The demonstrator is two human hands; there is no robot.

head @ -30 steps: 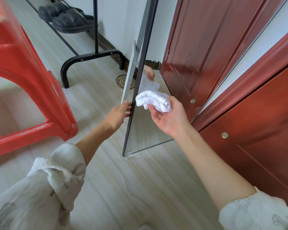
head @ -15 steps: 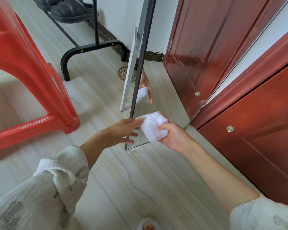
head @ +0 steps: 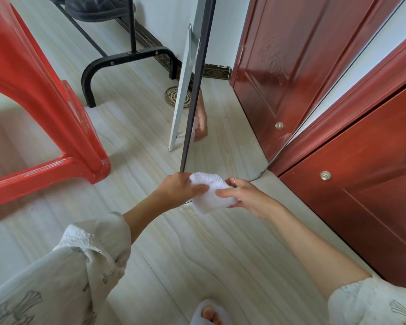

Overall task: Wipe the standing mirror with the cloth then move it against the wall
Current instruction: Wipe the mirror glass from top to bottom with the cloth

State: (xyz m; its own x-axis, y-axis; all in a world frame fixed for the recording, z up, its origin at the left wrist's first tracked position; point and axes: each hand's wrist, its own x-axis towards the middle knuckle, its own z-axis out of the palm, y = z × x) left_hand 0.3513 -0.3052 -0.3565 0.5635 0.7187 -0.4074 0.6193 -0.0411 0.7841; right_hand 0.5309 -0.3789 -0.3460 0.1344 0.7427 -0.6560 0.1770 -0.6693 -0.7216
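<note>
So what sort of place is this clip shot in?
Probably a home entryway or hallway: a black rack holding shoes by the wall, red-brown doors, a tiled floor and a standing mirror.

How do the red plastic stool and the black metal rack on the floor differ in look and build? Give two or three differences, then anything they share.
1. Colour: the stool is glossy red; the rack is black.
2. Build: the stool has broad, flat moulded legs; the rack is thin bent tube with an upright post.
3. Load: dark shoes sit on the rack; nothing shows on the visible part of the stool.

Shared: both stand on the pale floor, left of the mirror.
</note>
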